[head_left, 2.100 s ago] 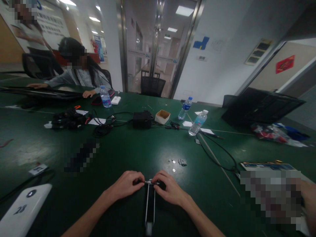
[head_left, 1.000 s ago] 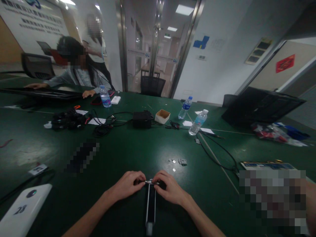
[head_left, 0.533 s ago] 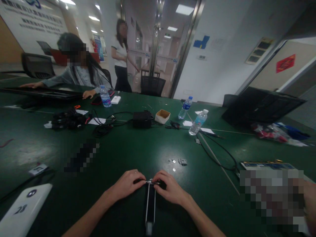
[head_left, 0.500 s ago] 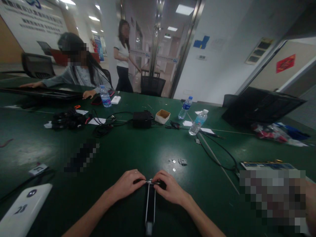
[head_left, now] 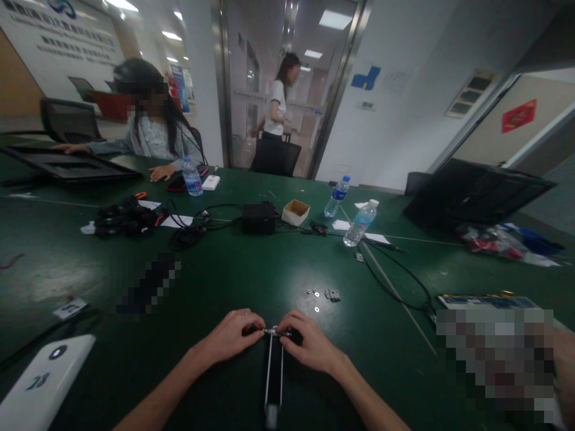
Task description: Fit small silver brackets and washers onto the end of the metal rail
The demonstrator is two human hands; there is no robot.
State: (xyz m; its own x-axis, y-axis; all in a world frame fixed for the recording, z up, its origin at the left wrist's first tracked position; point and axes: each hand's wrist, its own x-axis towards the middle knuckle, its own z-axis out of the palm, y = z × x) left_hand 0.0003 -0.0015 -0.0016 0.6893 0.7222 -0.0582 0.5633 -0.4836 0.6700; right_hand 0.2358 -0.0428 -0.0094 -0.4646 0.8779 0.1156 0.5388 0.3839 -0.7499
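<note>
I see the small silver metal part (head_left: pixel 272 330) at the far end of a long black rail with silver edges (head_left: pixel 273 377), which lies flat on the dark green bench (head_left: pixel 251 269), directly in front of me. My left hand (head_left: pixel 231 336) pinches the part from the left, its grip narrow, thumb and forefinger closed on it. My right hand (head_left: pixel 311 346) pinches it from the right with the same closed grip, its other fingers curled beside the rail's end. A little beyond the right hand lie several small silver washers (head_left: pixel 317 294) and a small grey metal bracket (head_left: pixel 333 294).
</note>
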